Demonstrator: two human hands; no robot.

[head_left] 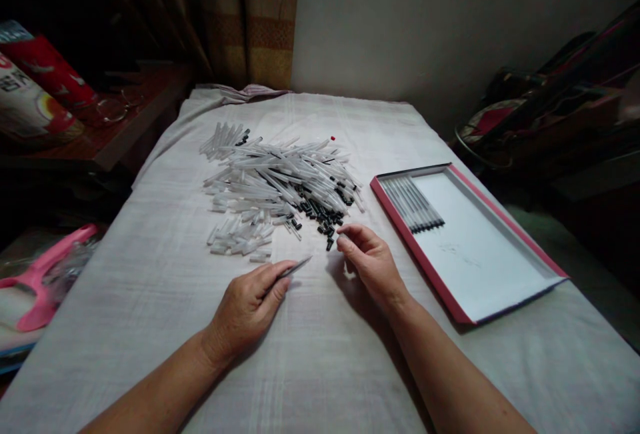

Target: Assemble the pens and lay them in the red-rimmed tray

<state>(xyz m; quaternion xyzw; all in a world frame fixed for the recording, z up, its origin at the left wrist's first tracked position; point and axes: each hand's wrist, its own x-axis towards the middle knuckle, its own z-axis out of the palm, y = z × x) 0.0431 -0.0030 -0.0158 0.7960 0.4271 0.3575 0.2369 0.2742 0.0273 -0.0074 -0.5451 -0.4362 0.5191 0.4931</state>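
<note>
My left hand (253,304) is closed around a slim pen (297,267), its pointed end sticking out to the right past the thumb. Just right of it, my right hand (373,262) hovers over the cloth with thumb and fingertips pinched together; anything between them is too small to make out. Its fingertips are near a cluster of small black pen parts (327,219). Behind both hands spreads a heap of clear pen barrels (280,174), with dark refills among them. Short translucent caps (240,234) are gathered at the heap's front left.
On the right, a shallow red-edged box (480,254) holds a row of pens (413,202) at its far left corner. A tiny red piece (333,138) rests behind the heap. Left of the covered table (150,274) are a pink-handled object (55,267) and a dark wooden cabinet (135,127).
</note>
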